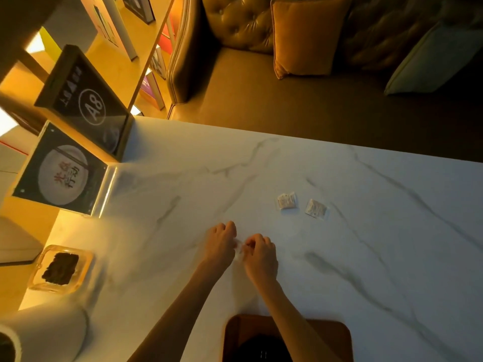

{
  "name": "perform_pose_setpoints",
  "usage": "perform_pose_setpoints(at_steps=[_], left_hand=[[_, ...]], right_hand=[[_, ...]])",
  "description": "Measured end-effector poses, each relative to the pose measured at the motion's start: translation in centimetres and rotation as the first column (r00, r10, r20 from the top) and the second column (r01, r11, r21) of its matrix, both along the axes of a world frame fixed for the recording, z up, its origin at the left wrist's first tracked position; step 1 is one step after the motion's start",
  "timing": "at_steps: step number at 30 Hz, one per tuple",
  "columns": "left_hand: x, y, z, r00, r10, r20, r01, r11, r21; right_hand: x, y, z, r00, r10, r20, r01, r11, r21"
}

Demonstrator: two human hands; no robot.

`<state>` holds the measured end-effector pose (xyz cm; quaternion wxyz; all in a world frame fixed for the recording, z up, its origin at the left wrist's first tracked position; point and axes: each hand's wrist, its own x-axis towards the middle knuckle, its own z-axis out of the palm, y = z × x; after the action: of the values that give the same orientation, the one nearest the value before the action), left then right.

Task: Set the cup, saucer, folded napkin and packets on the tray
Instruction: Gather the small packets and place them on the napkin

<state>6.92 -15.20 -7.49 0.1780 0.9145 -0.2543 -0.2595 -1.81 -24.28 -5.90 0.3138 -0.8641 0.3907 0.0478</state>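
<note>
My left hand (220,244) and my right hand (260,254) meet at the middle of the white marble table (392,244). Both pinch a small thin white piece (239,249) between their fingertips; it looks like the napkin, though its outline is hard to tell against the table. Two small white packets (286,201) (315,208) lie flat side by side, beyond and to the right of my hands. A brown wooden tray (337,335) sits at the near edge under my right forearm, with a dark round thing (261,348) on it. I see no cup or saucer clearly.
A glass dish (61,269) with dark contents stands at the near left. A white cylindrical object (52,333) is at the bottom left corner. Two upright sign stands (83,105) (62,173) line the left edge. A leather sofa (248,30) with cushions lies beyond the table.
</note>
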Motion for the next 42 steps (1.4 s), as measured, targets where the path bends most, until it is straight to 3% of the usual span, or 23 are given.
perform_pose_setpoints(at_steps=[5, 8, 10, 12, 14, 16, 19, 24, 28, 30, 33, 35, 39, 42], left_hand=[[0.8, -1.2, 1.3, 0.943, 0.174, -0.285, -0.209, 0.973, -0.1], [0.7, -2.5, 2.0, 0.887, 0.195, -0.419, -0.26, 0.96, -0.104], [0.7, -3.8, 2.3, 0.898, 0.189, -0.398, -0.261, 0.956, -0.135], [0.7, -5.1, 2.3, 0.915, 0.202, -0.35, -0.27, 0.95, -0.156], [0.8, -6.5, 2.3, 0.921, 0.227, -0.317, -0.286, 0.945, -0.156], [0.8, -7.8, 2.1, 0.92, 0.24, -0.309, -0.293, 0.946, -0.137], [0.8, -9.4, 1.8, 0.914, 0.24, -0.327, -0.289, 0.951, -0.111], [1.1, -10.1, 0.3, 0.942, 0.176, -0.285, -0.212, 0.972, -0.101], [1.5, -10.0, 0.4, 0.919, 0.151, -0.365, -0.205, 0.972, -0.115], [1.8, -9.6, 0.9, 0.886, 0.142, -0.441, -0.225, 0.964, -0.143], [2.1, -8.8, 2.0, 0.779, 0.155, -0.608, -0.31, 0.937, -0.159], [2.0, -8.3, 2.7, 0.635, 0.157, -0.757, -0.393, 0.909, -0.142], [1.7, -6.9, 3.4, 0.301, 0.083, -0.95, -0.541, 0.836, -0.098], [1.7, -6.2, 2.8, 0.156, 0.01, -0.988, -0.596, 0.798, -0.086]], right_hand=[[-1.0, -3.0, 0.0, 0.994, -0.017, 0.108, -0.02, 0.944, 0.33], [-1.4, -5.4, 0.4, 0.986, -0.069, 0.152, 0.007, 0.927, 0.374], [-1.1, -7.4, 0.8, 0.98, -0.114, 0.162, 0.053, 0.94, 0.338], [-0.1, -9.9, 1.3, 0.969, -0.128, 0.21, 0.087, 0.977, 0.193], [1.3, -12.7, 1.5, 0.968, 0.023, 0.251, -0.014, 0.999, -0.037], [2.8, -15.3, 1.4, 0.954, 0.266, 0.141, -0.241, 0.955, -0.172], [4.0, -17.9, 1.1, 0.887, 0.46, -0.035, -0.458, 0.869, -0.187], [3.8, -18.6, 0.6, 0.856, 0.516, -0.03, -0.505, 0.824, -0.256], [2.8, -18.6, 1.1, 0.895, 0.423, 0.144, -0.383, 0.892, -0.24], [2.3, -18.1, 1.5, 0.906, 0.315, 0.281, -0.284, 0.947, -0.147], [1.7, -16.6, 2.1, 0.893, 0.251, 0.373, -0.276, 0.961, 0.014], [0.9, -15.7, 2.6, 0.834, 0.331, 0.442, -0.373, 0.928, 0.009], [-0.9, -14.5, 2.7, 0.621, 0.584, 0.522, -0.639, 0.764, -0.094], [-1.5, -14.3, 2.1, 0.605, 0.605, 0.518, -0.68, 0.731, -0.059]])
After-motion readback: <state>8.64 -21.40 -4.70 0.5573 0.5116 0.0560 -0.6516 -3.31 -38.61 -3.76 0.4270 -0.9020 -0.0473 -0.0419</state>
